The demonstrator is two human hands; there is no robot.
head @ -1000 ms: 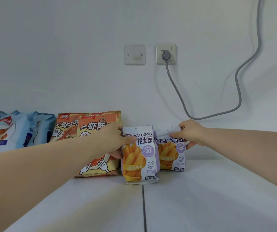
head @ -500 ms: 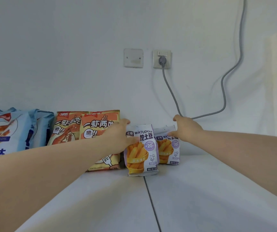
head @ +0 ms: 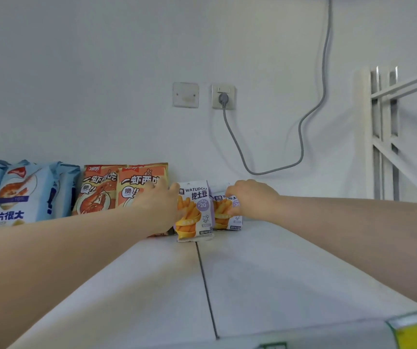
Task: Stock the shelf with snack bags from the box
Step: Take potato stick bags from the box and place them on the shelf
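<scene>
Your left hand (head: 158, 205) is on the left edge of the front fries bag (head: 194, 210), fingers curled round that side of it; the grip is a hold on the bag, though the fingertips themselves are hidden behind the pack. The bag stands upright on the shelf (head: 265, 273), its base just at the seam between the two shelf panels.

Your right hand (head: 251, 199) is laid over the top and front of the second fries bag (head: 226, 215), fingers bent down onto it, holding it. That bag stands just behind and to the right of the first, touching or nearly touching it; you cannot tell which from here. It sits close to the wall (head: 101, 84).

Left of your left hand, two orange shrimp bags (head: 117, 187) stand side by side, upright, the nearer one partly hidden by your hand. Further left, blue shrimp-chip bags (head: 26, 195) stand in a row, running off the frame edge.

On the wall above: a blank plate (head: 185, 94) and, just beside it, a socket (head: 223, 96) with a grey cable (head: 300, 152) plugged in, looping down and then up out of the frame. A white frame (head: 383, 132) stands at the far right. A yellow label (head: 412, 336) shows at the shelf's front edge, bottom right.
</scene>
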